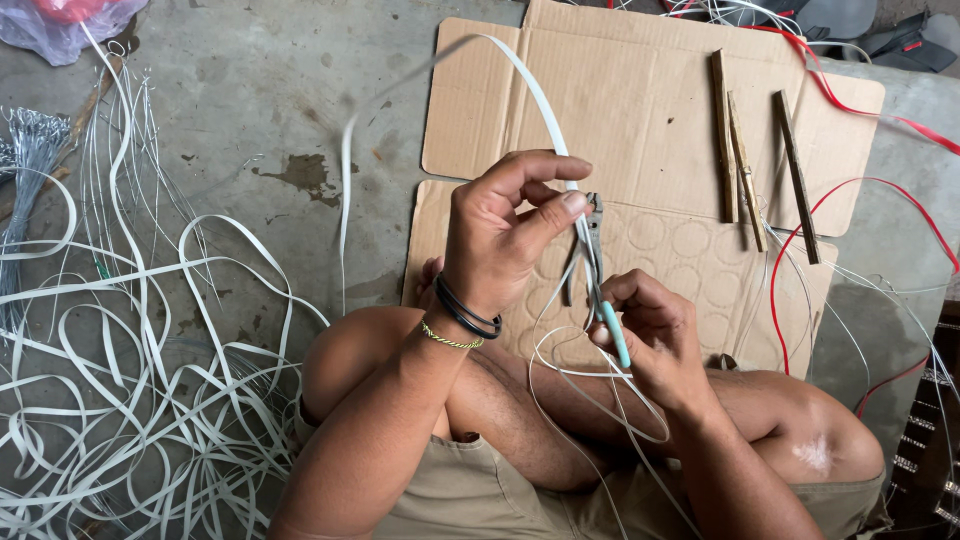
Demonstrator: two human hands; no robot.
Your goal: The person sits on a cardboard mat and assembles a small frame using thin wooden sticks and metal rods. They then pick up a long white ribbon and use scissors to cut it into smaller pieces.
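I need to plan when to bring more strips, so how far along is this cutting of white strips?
Done: hard to judge; no finished piece shows, only three wooden sticks on the cardboard. In hand: the left hand pinches a white strip while the right hand holds pliers with turquoise handles at it. Left: a big tangle of loose white strips lies on the floor.

— Where's the left hand (505, 235)?

— Raised ahead of the knees, back toward the camera, wrist bent a little. Thumb and forefinger pinch together at the top; the other fingers curl into the palm.

— And the right hand (650, 330)?

— Lower, just beside it, fist closed with knuckles up. Both forearms rise from the lap and angle inward — the hands almost meet.
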